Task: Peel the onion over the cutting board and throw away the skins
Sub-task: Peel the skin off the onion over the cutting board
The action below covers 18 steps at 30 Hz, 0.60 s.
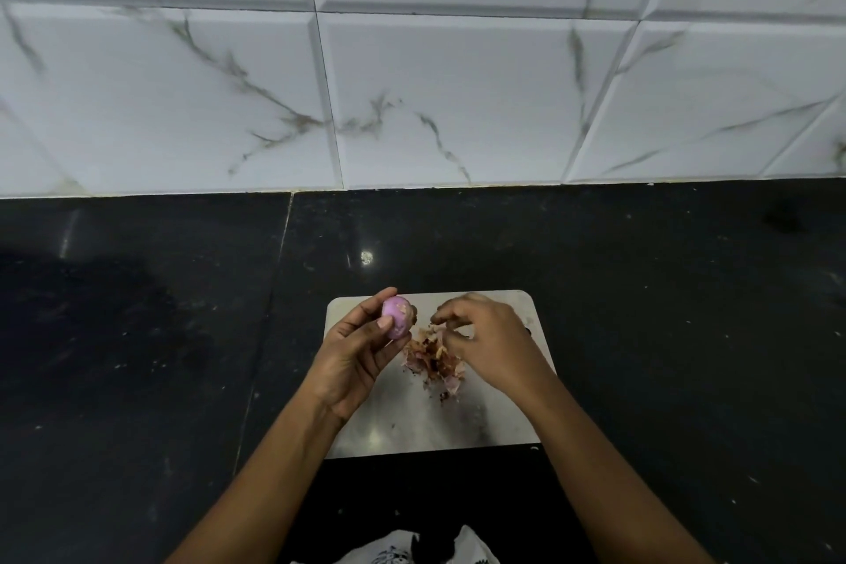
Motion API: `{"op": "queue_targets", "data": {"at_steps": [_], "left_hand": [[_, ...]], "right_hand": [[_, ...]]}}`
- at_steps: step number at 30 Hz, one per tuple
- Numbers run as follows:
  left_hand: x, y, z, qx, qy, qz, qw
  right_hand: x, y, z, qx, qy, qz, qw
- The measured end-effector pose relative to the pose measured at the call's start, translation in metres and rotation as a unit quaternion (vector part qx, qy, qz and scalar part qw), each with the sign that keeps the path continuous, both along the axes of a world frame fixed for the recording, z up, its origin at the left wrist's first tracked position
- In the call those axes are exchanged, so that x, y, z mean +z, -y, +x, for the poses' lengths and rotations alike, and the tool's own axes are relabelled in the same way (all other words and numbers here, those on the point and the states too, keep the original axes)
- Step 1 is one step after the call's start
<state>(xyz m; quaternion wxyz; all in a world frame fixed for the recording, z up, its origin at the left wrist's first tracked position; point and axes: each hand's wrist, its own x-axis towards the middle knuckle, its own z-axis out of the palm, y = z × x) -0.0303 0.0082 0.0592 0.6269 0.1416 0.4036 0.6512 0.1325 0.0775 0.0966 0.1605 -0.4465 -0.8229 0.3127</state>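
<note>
My left hand (355,355) grips a small pink-purple onion (397,315) between thumb and fingers, held above the far left part of the pale cutting board (412,421). The onion looks mostly bare of skin. A heap of brown and pink skins (435,359) lies on the middle of the board. My right hand (485,337) hovers over the right side of the heap with its fingers curled together; whether a scrap of skin is pinched between them cannot be made out.
The board lies on a black stone counter (664,334) that meets a white marbled tile wall (412,105) behind. A seam in the counter (270,321) runs left of the board. White patterned cloth (412,552) shows at the bottom edge.
</note>
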Motion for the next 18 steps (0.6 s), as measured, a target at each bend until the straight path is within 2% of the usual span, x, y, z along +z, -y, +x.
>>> {"op": "queue_targets", "data": {"at_steps": [2, 4, 7, 18], "left_hand": [[0.001, 0.000, 0.001, 0.000, -0.009, -0.002, 1.000], [0.002, 0.000, 0.002, -0.003, -0.016, -0.002, 1.000], [0.006, 0.000, 0.004, -0.010, -0.031, 0.001, 0.999], [0.010, -0.002, 0.005, -0.018, -0.048, -0.019, 0.999]], "right_hand": [[0.004, 0.002, -0.002, -0.020, -0.067, 0.025, 0.997], [0.009, 0.005, -0.007, -0.003, -0.094, 0.034, 0.995], [0.010, 0.005, -0.013, 0.041, -0.093, 0.057, 0.993], [0.022, -0.004, -0.016, 0.073, -0.049, 0.123, 0.988]]}}
